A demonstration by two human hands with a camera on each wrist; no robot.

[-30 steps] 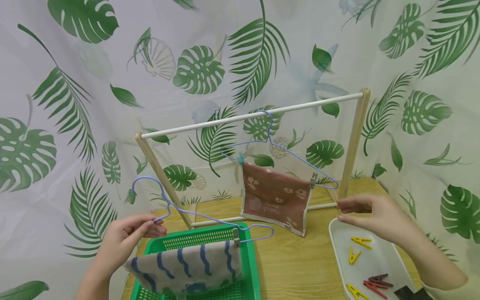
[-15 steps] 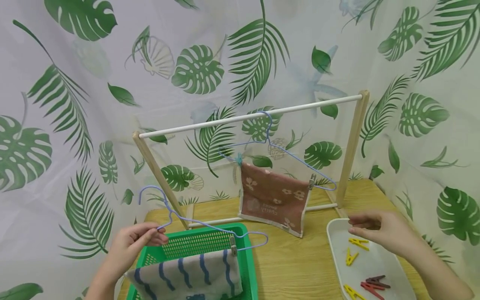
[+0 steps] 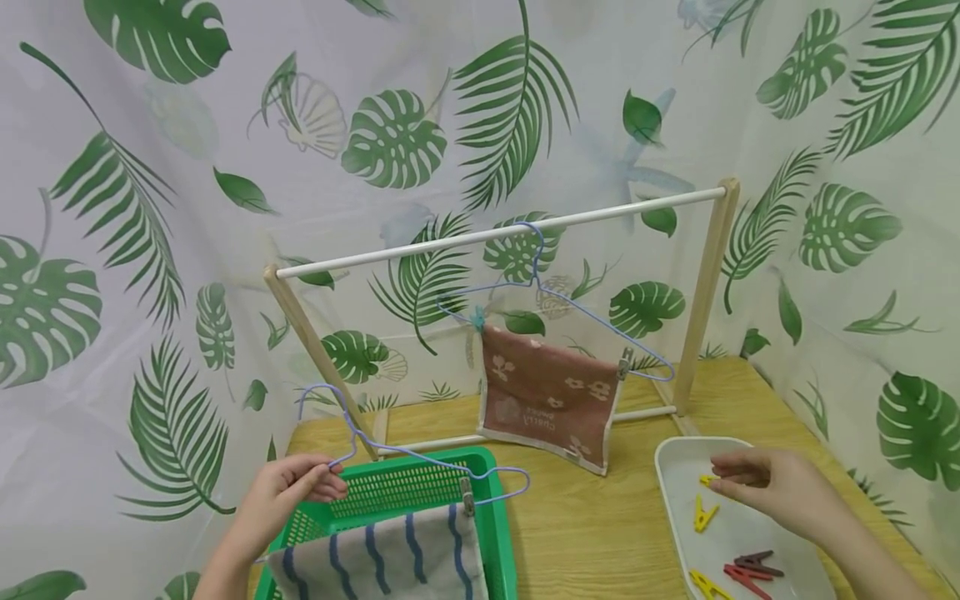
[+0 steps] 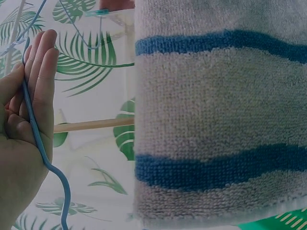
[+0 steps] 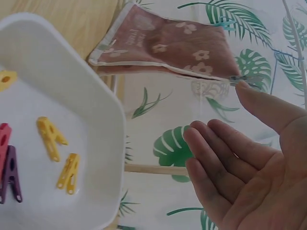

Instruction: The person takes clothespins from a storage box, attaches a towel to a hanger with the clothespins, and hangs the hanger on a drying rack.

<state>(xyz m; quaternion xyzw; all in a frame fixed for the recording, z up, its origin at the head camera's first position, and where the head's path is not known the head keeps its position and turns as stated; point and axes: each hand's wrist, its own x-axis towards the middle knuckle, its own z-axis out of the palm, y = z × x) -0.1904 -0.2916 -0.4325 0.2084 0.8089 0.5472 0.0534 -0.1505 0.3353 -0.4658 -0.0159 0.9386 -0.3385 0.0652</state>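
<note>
My left hand (image 3: pixel 288 492) pinches the wire of a blue-purple hanger (image 3: pixel 412 452) between thumb and fingers. From that hanger hangs a grey towel (image 3: pixel 390 554) with wavy blue stripes, over a green basket (image 3: pixel 498 517). A grey clothespin (image 3: pixel 467 496) clips the towel's right corner; its left corner is partly hidden by my hand and wrist. Over the white tray (image 3: pixel 738 529), my right hand (image 3: pixel 780 483) is open with nothing between its fingers, thumb apart in the right wrist view. Yellow clothespins (image 5: pixel 50 139) and red and dark purple clothespins (image 5: pixel 12 175) lie in the tray.
A drying rack with a white rod (image 3: pixel 622 208) and wooden posts (image 3: pixel 705 300) stands behind. On it, another blue hanger (image 3: pixel 592 312) carries a reddish-brown towel (image 3: pixel 551 396), clipped by a teal clothespin (image 3: pixel 479 317) and a grey one. A leaf-print curtain (image 3: pixel 585 50) surrounds the wooden table (image 3: pixel 585 533).
My left hand has moved slightly right and down with the hanger and striped towel. My right hand has shifted from beside the rack's post to over the tray's clothespins.
</note>
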